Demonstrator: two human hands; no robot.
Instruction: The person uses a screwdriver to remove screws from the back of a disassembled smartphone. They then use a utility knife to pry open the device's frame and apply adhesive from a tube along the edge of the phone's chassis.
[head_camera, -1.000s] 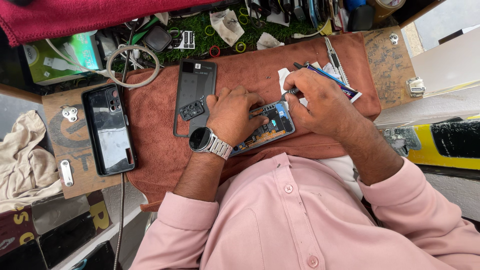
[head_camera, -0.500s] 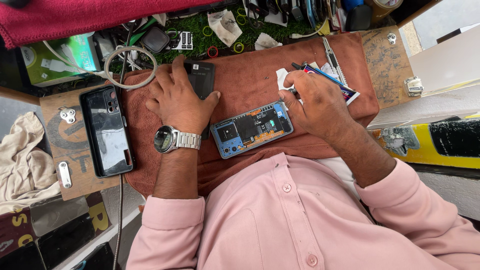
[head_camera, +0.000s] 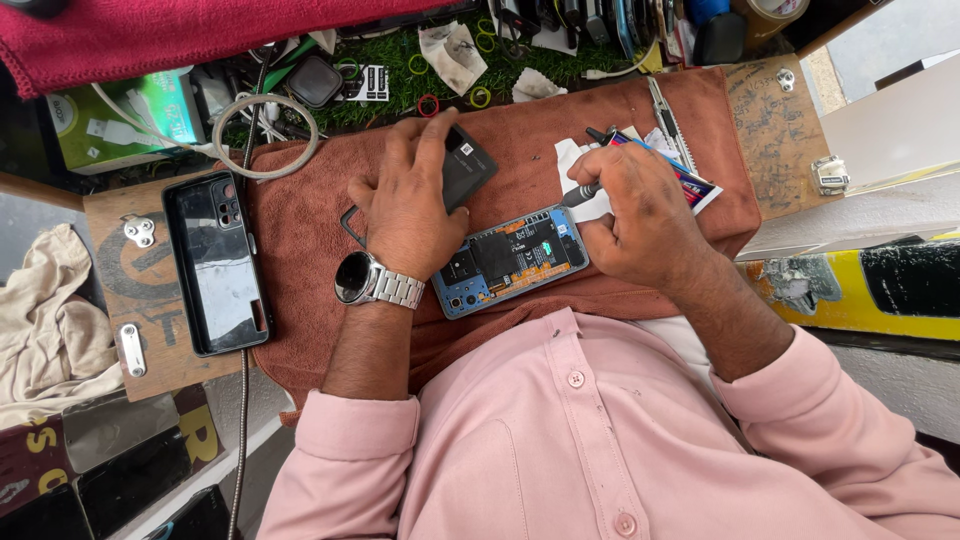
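Note:
An opened blue phone (head_camera: 515, 258) lies on a brown cloth (head_camera: 300, 240), its inner boards showing. My left hand (head_camera: 405, 200), with a steel watch on the wrist, rests flat on a dark phone back cover (head_camera: 467, 165) just above the open phone, turning it askew. My right hand (head_camera: 640, 215) grips a thin dark screwdriver (head_camera: 582, 193) at the right end of the open phone. A white tissue (head_camera: 572, 160) and a blue flat tool (head_camera: 680, 175) lie under and behind that hand.
A black phone (head_camera: 215, 262) lies face up on a wooden board (head_camera: 120, 290) at the left. A coiled white cable (head_camera: 265, 135), rubber rings, a green box (head_camera: 120, 115) and small parts crowd the far edge. A beige rag (head_camera: 45, 320) lies at far left.
My left hand left the open phone, went up-left onto the dark back cover and has slid and turned it to the right. My right hand stays by the phone's right end.

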